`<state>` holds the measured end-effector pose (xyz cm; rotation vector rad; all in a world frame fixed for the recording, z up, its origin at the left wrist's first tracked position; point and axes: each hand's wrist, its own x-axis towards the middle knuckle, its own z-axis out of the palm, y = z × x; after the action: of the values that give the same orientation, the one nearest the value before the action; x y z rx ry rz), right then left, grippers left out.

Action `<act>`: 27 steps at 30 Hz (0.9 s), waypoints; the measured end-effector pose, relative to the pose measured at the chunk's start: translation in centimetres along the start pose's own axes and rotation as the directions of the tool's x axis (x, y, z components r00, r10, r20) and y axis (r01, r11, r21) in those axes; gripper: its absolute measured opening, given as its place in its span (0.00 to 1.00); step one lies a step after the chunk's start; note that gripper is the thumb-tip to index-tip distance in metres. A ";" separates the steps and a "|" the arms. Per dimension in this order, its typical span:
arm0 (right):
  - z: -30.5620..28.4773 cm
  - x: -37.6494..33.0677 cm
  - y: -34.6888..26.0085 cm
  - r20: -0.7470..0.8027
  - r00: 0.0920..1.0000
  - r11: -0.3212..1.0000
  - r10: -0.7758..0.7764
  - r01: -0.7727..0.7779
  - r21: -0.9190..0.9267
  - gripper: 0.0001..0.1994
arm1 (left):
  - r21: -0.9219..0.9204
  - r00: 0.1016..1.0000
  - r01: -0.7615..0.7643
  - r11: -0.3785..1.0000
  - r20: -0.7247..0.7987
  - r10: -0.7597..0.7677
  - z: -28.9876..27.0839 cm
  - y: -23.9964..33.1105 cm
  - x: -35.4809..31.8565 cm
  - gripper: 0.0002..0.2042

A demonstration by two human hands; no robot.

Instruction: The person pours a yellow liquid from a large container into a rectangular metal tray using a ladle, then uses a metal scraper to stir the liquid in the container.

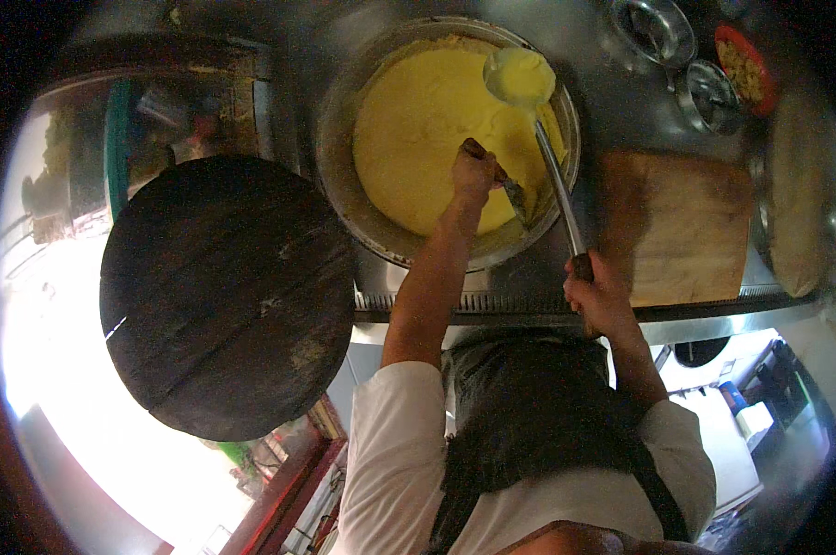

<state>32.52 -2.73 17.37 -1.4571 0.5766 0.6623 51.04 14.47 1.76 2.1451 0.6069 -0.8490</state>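
Observation:
A wide round metal pan (339, 176) holds a thick, smooth yellow mixture (409, 129). My left hand (474, 174) is closed round the dark handle of a metal spatula (516, 196), its blade angled down to the mixture near the pan's right side. In my right hand (603, 294) is the wooden grip of a long-handled ladle (559, 176). The ladle's bowl, with yellow mixture in it, is over the far right part of the pan. Whether the bowl touches the mixture below, I cannot tell.
A dark round wooden board (228, 296) is left of the pan. On the right lies a brown wooden board (682, 227), with a pale long cloth-like thing (797, 194) beyond it. Metal bowls (711, 97) and a red bowl of yellowish pieces (743, 69) stand at the far right.

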 end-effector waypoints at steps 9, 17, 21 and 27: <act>0.8 -0.8 -0.7 0.008 0.999 0.998 -0.052 0.052 0.036 0.09 | -0.945 0.999 0.008 0.326 0.023 0.042 1.7 -3.6 -0.2 0.10; 1.3 -2.6 -1.4 0.022 0.999 0.999 -0.035 0.035 0.021 0.09 | -0.986 0.981 -0.137 -0.091 -0.148 0.129 -4.7 -9.5 -3.6 0.11; 1.6 -2.5 -0.3 0.038 0.994 0.994 -0.099 0.097 0.044 0.10 | -0.990 0.989 -0.138 -0.025 -0.139 0.052 -9.1 -13.3 -5.9 0.14; 1.6 -2.9 0.6 0.101 0.989 0.993 -0.106 0.101 0.054 0.09 | -0.996 0.977 -0.084 0.013 -0.079 0.196 -10.1 -14.8 -10.5 0.12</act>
<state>30.01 -1.30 19.13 -1.3892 0.4307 0.6336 38.33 29.79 7.74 0.7218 0.6255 -0.1416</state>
